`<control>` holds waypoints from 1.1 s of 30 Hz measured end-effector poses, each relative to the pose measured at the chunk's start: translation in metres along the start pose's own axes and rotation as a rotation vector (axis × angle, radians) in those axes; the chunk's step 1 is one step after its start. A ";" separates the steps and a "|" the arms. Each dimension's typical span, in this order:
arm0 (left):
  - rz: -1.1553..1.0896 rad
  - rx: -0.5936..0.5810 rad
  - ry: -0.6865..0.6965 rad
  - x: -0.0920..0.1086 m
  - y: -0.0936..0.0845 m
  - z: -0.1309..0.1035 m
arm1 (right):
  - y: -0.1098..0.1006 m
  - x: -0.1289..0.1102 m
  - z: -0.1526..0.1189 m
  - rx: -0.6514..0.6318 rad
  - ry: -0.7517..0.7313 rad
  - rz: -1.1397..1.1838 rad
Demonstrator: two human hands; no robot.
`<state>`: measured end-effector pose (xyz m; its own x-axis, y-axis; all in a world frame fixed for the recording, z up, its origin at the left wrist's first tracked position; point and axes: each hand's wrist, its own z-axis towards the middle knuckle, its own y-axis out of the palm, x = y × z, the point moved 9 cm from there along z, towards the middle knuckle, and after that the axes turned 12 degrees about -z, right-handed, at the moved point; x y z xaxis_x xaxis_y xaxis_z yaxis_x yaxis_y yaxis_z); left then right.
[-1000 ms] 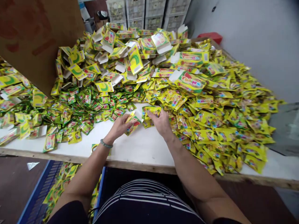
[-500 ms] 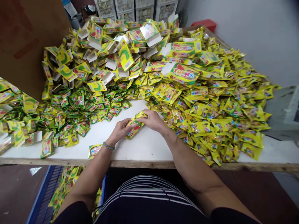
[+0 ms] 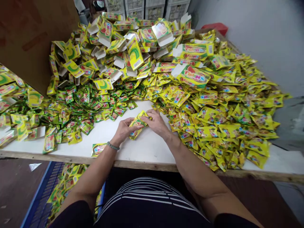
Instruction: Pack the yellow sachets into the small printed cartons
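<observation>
Over the white tabletop (image 3: 156, 148), my left hand (image 3: 123, 129) grips a small yellow-green box (image 3: 136, 127) by its lower left side. My right hand (image 3: 155, 122) has its fingers closed on the upper right end of the same box, which lies at a slant between the two hands. Behind my left hand is a heap of small green packets (image 3: 83, 95). To the right of my right hand spreads a large heap of yellow packets (image 3: 206, 126). Another yellow-green box (image 3: 98, 149) lies flat beside my left wrist, partly behind the arm.
Many open yellow boxes (image 3: 135, 53) are piled at the back. A large brown carton (image 3: 35, 41) stands at the left. White crates (image 3: 154, 11) are beyond the table. A blue basket (image 3: 39, 196) with yellow boxes sits below the front edge, near a wooden rim (image 3: 147, 165).
The view has shifted slightly, so the heaps appear further right. My right fingers have moved a little at the box's upper end. Both hands still hold the box.
</observation>
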<state>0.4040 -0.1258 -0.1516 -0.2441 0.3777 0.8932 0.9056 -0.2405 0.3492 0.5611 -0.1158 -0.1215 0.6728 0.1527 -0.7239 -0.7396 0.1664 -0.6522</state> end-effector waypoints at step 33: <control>-0.004 -0.001 0.045 -0.001 -0.001 0.001 | 0.021 -0.014 -0.013 -0.166 -0.043 -0.001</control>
<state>0.4032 -0.1252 -0.1534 -0.2633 0.3381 0.9035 0.9041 -0.2403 0.3534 0.5353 -0.1276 -0.1279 0.6711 0.1948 -0.7153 -0.7298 0.0040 -0.6837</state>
